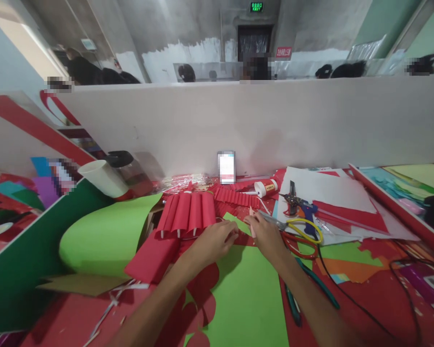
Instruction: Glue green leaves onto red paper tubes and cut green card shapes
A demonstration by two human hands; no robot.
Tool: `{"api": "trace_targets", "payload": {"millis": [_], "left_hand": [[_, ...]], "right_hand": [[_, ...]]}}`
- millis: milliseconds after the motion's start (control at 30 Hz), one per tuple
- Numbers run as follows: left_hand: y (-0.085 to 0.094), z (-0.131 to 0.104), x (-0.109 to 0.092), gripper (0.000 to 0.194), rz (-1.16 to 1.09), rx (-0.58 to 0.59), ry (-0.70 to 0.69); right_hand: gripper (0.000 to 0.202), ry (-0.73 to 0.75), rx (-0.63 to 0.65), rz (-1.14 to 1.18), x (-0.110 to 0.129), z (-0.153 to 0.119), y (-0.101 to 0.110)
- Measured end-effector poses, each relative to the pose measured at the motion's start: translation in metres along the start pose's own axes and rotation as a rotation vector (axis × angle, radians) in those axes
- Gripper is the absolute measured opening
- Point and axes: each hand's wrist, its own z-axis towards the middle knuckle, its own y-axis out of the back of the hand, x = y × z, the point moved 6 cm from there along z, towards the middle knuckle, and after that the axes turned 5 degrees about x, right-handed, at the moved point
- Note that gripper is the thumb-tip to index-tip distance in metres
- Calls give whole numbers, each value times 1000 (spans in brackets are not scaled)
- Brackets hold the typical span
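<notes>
My left hand [220, 236] is closed, its fingers curled in over the top end of a light green paper sheet [253, 294]. What it pinches, if anything, is hidden. Close by on the right, my right hand [263, 231] is also closed, fingertips pressed together. A small pale pointed bit shows at its fingertips, too small to name. Between and behind the hands lies a green paper strip [238, 223]. Left of my left hand is a row of rolled red paper tubes [190, 212] with white strings at their ends. Yellow-and-orange-handled scissors [305, 229] lie beside my right hand.
A blue glue gun [307, 212] rests on white paper, its black cable running right. Green-handled pliers [316, 279] lie by my right forearm. A large green paper roll [101, 236] sits left. A phone [226, 167] leans on the partition [188, 125]; a white bottle [266, 188] lies nearby.
</notes>
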Motion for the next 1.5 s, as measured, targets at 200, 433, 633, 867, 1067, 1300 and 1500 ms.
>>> {"api": "trace_targets", "payload": {"millis": [200, 433, 633, 867, 1067, 1300, 1500], "left_hand": [[-10, 2, 4, 19, -1, 2, 16], [-17, 3, 5, 13, -79, -31, 22], [-13, -4, 13, 19, -224, -129, 55], [-8, -13, 5, 17, -611, -251, 34], [-5, -16, 3, 16, -653, -348, -4], [-11, -15, 12, 18, -546, -263, 21], [-9, -15, 10, 13, -484, -257, 6]], "right_hand": [[30, 18, -1, 5, 1, 0, 1], [22, 43, -49, 68, -2, 1, -2], [14, 122, -123, 265, 4, -6, 10], [8, 208, -192, 939, 14, -20, 31], [9, 138, -129, 1067, 16, -25, 26], [35, 4, -209, 1374, -10, -28, 20], [34, -52, -158, 1442, -12, -26, 15]]}}
